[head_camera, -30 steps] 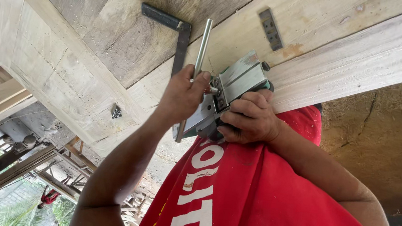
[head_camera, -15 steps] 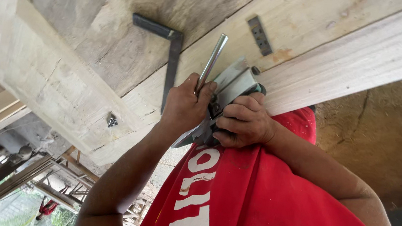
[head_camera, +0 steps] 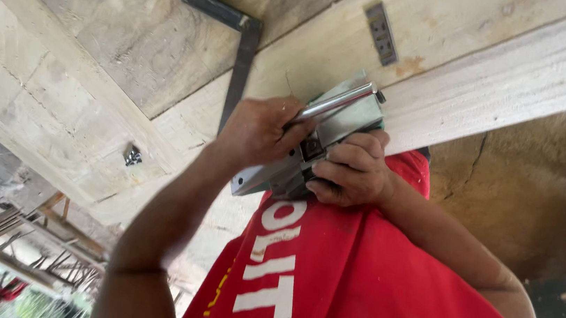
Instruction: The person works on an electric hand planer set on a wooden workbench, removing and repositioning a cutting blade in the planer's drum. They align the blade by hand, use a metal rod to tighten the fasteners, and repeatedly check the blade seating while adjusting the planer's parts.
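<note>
Head view: both hands work a metal planer point(head_camera: 330, 139) against the underside of a wooden beam point(head_camera: 487, 82). Left hand point(head_camera: 258, 132) is wrapped around its shiny rod handle point(head_camera: 334, 103), right hand point(head_camera: 352, 170) clamped on the body below. Looks like positioning; the next move needs steady pressure along the beam. A steel square point(head_camera: 238, 49) lies flat on the boards nearby.

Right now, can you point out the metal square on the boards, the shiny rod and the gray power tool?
metal square point(head_camera: 240, 70), head view, on its dark vertical blade.
shiny rod point(head_camera: 334, 101), head view, mid-length of the rod.
gray power tool point(head_camera: 274, 178), head view, on its flat metal base.
</note>
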